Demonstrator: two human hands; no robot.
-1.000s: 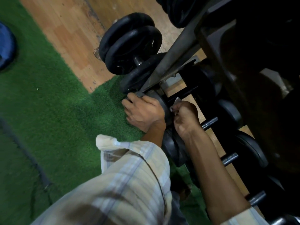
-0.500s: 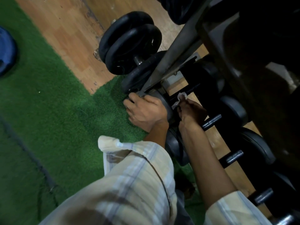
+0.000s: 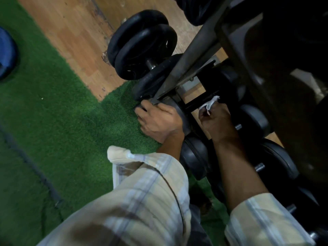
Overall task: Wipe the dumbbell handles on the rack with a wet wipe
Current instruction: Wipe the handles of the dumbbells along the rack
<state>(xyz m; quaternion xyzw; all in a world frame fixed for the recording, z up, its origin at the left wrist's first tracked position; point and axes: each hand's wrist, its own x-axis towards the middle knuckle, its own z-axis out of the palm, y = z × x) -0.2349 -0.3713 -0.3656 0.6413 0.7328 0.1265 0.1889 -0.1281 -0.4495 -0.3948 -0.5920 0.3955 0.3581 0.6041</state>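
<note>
My right hand (image 3: 217,121) grips a white wet wipe (image 3: 210,103) around a dumbbell handle on the lowest row of the rack (image 3: 191,55); the handle under the hand is hidden. A metal stub of that handle (image 3: 238,126) shows to the right of the hand. My left hand (image 3: 158,119) is curled over the front weight head (image 3: 177,110) of the same dumbbell, at the foot of the rack's slanted grey post. More bare handles (image 3: 259,167) lie further along the row.
A large black plate dumbbell (image 3: 143,48) stands on the wooden floor beyond the rack's end. Green turf (image 3: 58,121) covers the floor at left, with a blue object (image 3: 5,52) at the far left edge. Dark upper shelves overhang on the right.
My right hand has slid with the wipe along the handle, away from the front weight head toward the back. The left hand keeps its hold on the weight head.
</note>
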